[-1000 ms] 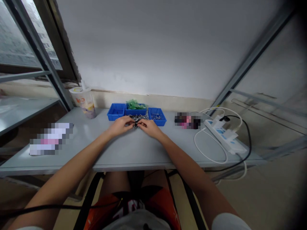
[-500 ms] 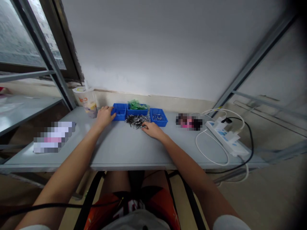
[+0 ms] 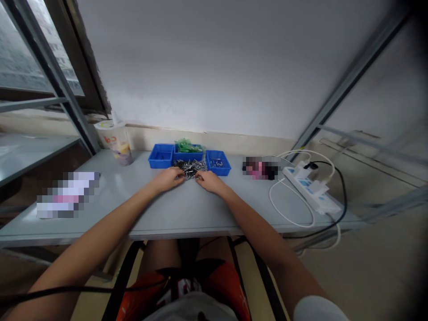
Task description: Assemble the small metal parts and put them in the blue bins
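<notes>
Back from the leftmost blue tray [image 3: 161, 156], the left hand [image 3: 169, 178] is now meeting the right hand [image 3: 207, 181] at the pile of small metal pieces [image 3: 191, 166].

Both hands are resting on the grey table [image 3: 174, 209], fingertips touching the pile's near edge in front of the three trays; whether they are pinching a piece is too small to tell. Working well here probably means lifting one piece at a time, keeping the pile from scattering.

Shiny metal pins [image 3: 190, 166], glossy blue plastic trays [image 3: 161, 157], matt grey tabletop [image 3: 180, 209]
</notes>
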Tool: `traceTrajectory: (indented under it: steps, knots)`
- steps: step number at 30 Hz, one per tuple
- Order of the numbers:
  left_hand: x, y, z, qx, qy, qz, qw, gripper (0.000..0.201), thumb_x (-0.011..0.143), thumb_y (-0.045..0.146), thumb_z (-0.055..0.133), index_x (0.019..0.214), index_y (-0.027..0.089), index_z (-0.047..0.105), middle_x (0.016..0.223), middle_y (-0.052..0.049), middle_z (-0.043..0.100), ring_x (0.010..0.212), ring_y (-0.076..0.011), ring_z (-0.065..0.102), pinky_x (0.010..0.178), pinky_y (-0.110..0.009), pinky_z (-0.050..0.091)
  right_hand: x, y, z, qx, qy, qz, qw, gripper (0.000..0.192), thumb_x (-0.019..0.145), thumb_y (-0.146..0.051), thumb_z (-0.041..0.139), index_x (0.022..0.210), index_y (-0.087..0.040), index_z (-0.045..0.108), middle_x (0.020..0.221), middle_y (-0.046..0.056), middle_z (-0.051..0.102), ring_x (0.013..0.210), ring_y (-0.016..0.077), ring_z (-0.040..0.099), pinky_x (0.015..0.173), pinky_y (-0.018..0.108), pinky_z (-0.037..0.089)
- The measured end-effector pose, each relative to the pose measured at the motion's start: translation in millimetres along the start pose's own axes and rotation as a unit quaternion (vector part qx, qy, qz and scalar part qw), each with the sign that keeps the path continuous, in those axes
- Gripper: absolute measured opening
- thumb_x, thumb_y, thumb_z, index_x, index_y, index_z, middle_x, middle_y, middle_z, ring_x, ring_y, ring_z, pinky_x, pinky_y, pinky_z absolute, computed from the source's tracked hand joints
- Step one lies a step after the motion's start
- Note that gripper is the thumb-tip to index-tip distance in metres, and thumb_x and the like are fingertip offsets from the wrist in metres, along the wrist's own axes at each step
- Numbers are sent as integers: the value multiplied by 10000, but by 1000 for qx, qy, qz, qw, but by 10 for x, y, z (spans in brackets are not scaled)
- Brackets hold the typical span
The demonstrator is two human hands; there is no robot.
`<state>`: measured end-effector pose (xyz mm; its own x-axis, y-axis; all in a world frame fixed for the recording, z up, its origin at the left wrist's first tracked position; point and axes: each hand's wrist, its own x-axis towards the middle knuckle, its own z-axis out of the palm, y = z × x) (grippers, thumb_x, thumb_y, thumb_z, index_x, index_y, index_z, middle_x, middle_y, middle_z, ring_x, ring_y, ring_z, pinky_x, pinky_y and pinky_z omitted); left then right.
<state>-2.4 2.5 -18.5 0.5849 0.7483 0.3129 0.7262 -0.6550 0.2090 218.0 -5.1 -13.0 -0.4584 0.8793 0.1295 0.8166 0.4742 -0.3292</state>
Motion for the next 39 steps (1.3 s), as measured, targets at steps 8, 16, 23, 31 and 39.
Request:
traceTrajectory:
  steps: [8,16,23,31,39]
  knots:
    - [23,106,142,51,1,-22,998,244,877,345,494,890,185,677,899,-101,671,856,-228,618,700,-283,465,1,-15,-4,-4,-7,-8,1000,230,875,-229,532,1076,-182,633,834,49,682,789,173,610,688,241,396]
    - [51,97,188,48,3,-14,999,248,884,313,459,860,190,674,888,-88,671,871,-223,615,685,-271,450,3,-12,-10,1,-12,-12,1000,244,879,-245,539,1095,-180,631,814,42,672,765,163,599,684,240,393]
    - [20,86,25,6,29,-16,999,182,845,273,481,798,182,632,834,-67,656,786,-203,606,664,-274,432,-16,-22,-35,40,-1,-7,999,240,883,-239,537,1097,-172,621,790,30,668,732,145,587,658,228,377]
    - [-1,84,-130,-81,46,23,995,206,882,288,466,831,167,625,794,-42,635,717,-158,575,648,-249,417,-13,-69,-79,104,44,-56,992,194,925,-245,482,1007,-160,637,818,28,657,742,123,571,694,219,381]
    - [17,2,-113,-111,60,36,991,189,879,273,483,849,162,633,803,-43,624,716,-153,567,663,-261,428,-3,-96,-101,114,97,-55,987,219,924,-303,484,974,-166,648,716,0,622,636,111,524,623,211,341]
